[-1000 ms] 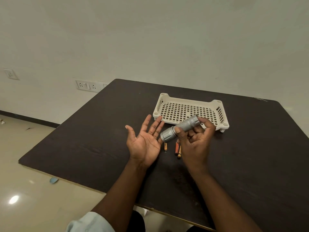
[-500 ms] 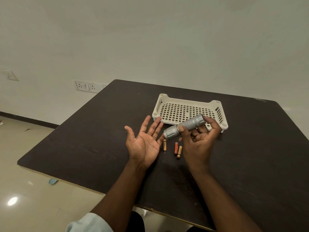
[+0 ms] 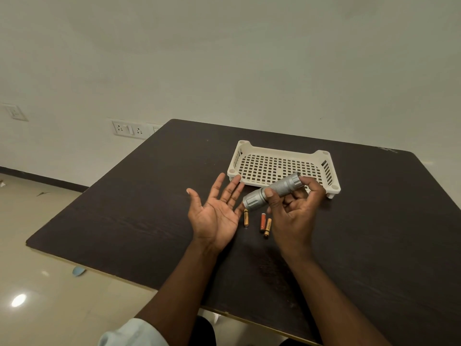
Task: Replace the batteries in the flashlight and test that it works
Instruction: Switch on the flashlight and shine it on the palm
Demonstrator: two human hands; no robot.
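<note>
My right hand (image 3: pixel 295 211) holds a silver metal flashlight (image 3: pixel 273 191) above the table, tilted, its wide head pointing down-left toward my left palm. The thumb presses on the barrel and a fingertip rests on the tail end. My left hand (image 3: pixel 215 211) is held flat, palm up, fingers spread, with nothing in it, just left of the flashlight's head. Three small batteries lie on the dark table (image 3: pixel 139 201) under the flashlight: a gold one (image 3: pixel 246 218), an orange one (image 3: pixel 263 222) and another gold one (image 3: pixel 267 227).
A cream perforated plastic tray (image 3: pixel 321 156) stands behind the hands, with nothing visible in it. The table's near edge runs close to my body, its left edge drops to a tiled floor. Wall sockets (image 3: pixel 129 129) sit on the wall at left.
My right hand has shifted the flashlight slightly right and away, uncovering the batteries beneath. My left hand stays open, palm up, in nearly the same place.
</note>
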